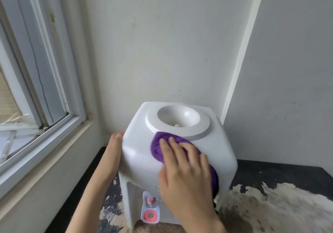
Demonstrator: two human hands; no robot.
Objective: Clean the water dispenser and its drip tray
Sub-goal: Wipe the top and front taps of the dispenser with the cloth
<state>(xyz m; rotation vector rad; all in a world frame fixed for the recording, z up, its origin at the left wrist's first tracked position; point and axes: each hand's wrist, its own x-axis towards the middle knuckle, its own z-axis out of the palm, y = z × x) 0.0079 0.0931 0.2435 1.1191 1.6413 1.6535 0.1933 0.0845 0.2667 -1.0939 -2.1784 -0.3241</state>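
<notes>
Your right hand lies flat w/ fingers straight and slightly spread, pressing a purple cloth onto the rounded front-top of the white water dispenser. Cloth is bunched under the palm; part of it pokes out past the fingertips toward the raised collar, part trails down the right side below your wrist. Your left hand is on the dispenser's left side, fingers wrapped round the back edge; fingertips are hidden behind the body, so how tightly it grips can't be told.

Dispenser stands upright on a dark bench w/ worn, pale flaking patches, tucked into the corner, near the wall. Top has a round bottle well, no bottle in it, w/ a small pale nub at the bottom. Under the front overhang: a white tap w/ pink-red parts.

No brand, label or writing readable anywhere on the unit. Drip tray: can't make it out, the base is cut off at the frame's lower edge and partly behind your right forearm. Window frame runs along the left; frame is a bit motion-blurred around the right hand.
</notes>
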